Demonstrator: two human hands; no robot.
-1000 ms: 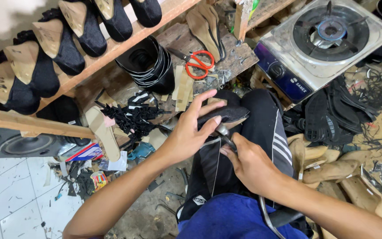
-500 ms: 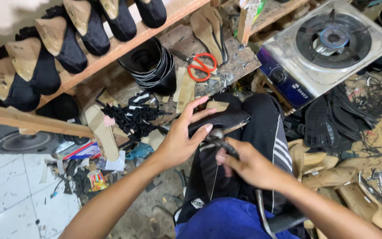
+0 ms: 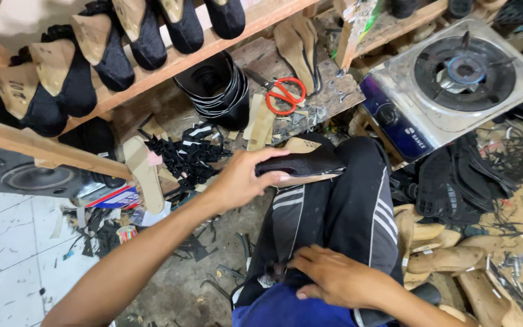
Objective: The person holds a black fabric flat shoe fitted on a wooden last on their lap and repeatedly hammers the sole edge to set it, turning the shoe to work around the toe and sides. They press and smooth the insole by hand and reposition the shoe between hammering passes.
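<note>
My left hand (image 3: 246, 178) grips a black shoe upper on its last (image 3: 307, 165), holding it on my knee with the tan sole edge showing underneath. My right hand (image 3: 334, 278) rests low on my lap against my black striped trousers (image 3: 358, 206), fingers curled near a small dark object that I cannot make out. The two hands are well apart.
A wooden shelf (image 3: 171, 66) carries several black shoes on lasts. Red scissors (image 3: 286, 95) lie on a wooden board beside stacked black soles (image 3: 213, 91). A gas stove (image 3: 455, 79) stands at right, with black uppers (image 3: 455, 181) and wooden lasts (image 3: 443, 260) on the floor.
My right hand has left the shoe and moved down to my lap. My left hand still holds the shoe on my knee.
</note>
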